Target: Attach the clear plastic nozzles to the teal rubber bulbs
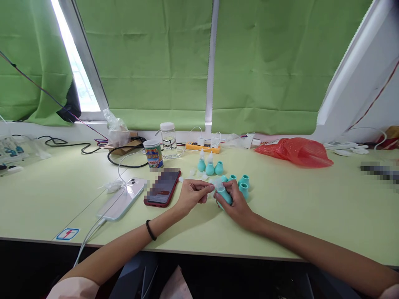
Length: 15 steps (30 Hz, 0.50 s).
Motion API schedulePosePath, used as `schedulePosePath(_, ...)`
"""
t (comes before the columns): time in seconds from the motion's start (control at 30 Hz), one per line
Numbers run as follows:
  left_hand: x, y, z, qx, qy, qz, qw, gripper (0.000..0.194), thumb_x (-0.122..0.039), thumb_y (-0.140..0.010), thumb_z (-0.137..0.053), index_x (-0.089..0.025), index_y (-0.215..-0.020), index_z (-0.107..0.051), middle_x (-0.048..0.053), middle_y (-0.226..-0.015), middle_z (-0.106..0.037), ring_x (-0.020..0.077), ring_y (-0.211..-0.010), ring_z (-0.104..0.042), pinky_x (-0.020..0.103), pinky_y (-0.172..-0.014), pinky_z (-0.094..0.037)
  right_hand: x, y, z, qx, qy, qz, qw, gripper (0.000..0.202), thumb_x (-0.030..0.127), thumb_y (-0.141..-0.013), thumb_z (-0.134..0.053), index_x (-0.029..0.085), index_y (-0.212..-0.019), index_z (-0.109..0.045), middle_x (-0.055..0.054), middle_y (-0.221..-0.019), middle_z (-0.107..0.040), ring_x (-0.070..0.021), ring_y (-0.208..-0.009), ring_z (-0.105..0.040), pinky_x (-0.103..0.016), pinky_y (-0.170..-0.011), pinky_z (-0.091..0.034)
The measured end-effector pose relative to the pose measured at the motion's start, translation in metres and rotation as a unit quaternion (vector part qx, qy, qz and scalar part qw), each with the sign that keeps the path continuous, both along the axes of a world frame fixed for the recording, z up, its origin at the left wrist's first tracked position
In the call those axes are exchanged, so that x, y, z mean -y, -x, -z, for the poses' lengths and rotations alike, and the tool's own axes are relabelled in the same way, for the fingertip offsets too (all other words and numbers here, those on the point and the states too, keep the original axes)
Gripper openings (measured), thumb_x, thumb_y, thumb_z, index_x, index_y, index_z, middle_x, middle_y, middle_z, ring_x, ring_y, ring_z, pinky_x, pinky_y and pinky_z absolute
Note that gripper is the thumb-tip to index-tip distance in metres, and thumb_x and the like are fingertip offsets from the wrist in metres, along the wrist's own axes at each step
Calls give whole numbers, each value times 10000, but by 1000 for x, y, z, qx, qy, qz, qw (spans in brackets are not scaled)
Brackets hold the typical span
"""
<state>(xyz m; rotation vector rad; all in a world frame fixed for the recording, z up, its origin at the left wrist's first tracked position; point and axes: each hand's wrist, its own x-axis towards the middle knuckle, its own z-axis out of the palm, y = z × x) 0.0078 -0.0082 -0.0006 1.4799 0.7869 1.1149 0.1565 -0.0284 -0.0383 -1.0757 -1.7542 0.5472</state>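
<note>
My right hand [239,206] is wrapped round a teal squeeze bulb [225,196], held tilted just above the table. At the bulb's upper end sits a translucent plastic nozzle [217,183]. My left hand [193,194] pinches at the left end of this nozzle; its fingers partly hide the contact. Behind my hands stand two teal bulbs with clear pointed nozzles [210,159] and an open-necked bulb [219,167]. Several more open-necked bulbs [244,190] stand close behind my right hand. Small translucent pieces [193,171] lie beyond my left hand.
Left of my hands lie a red-edged phone [162,187] and a pale phone [121,200] with a white cable. A printed tub [153,154], a lidded jar [168,141] and an orange power strip [202,147] stand behind. A red plastic bag [294,151] lies back right.
</note>
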Motion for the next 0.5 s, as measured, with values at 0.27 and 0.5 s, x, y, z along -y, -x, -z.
schedulePosePath(0.27,0,1,-3,4,31,23,999,244,-302,-577,-643,-76,-634,-572,-61,-333,-392,20,-313,-303,170,-340,-194,6,2,-5,-48,43,-61,996,219,324,-764,-453,216,-886,-307,-3,-727,-464,-124,-612,-484,-288,-565,-429)
schedulePosePath(0.5,-7,5,-1,100,152,158,970,139,-201,-631,-585,-113,-580,-490,-92,-321,-310,-1,-301,-226,154,-347,-149,4,0,-18,-185,163,-242,938,221,346,-784,-426,231,-812,-240,41,-646,-486,-100,-483,-496,-271,-453,-436)
